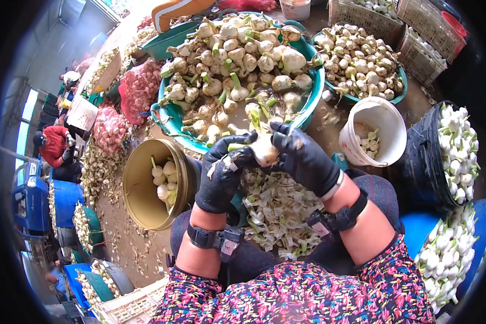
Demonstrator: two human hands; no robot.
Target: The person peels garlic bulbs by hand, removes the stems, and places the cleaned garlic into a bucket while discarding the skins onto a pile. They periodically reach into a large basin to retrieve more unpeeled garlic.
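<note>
A garlic bulb (265,150) with a green stem is held between my two black-gloved hands, over my lap. My left hand (222,171) has its fingers curled round the bulb's left side, with scraps of skin stuck to the glove. On the other side, my right hand (306,159) grips the bulb with bent fingers; the fingertips are partly hidden. Beyond them stands a wide green tub (157,114) heaped with unpeeled garlic bulbs (237,54). Papery garlic peelings (278,210) lie piled below my hands, between my knees.
A tan bucket (132,186) with several peeled bulbs stands left; a white bucket (350,132) with a few stands right. Black and blue containers of peeled garlic (459,154) line the far right. Red mesh sacks (140,89) lie back left. A person in red (54,147) sits far left.
</note>
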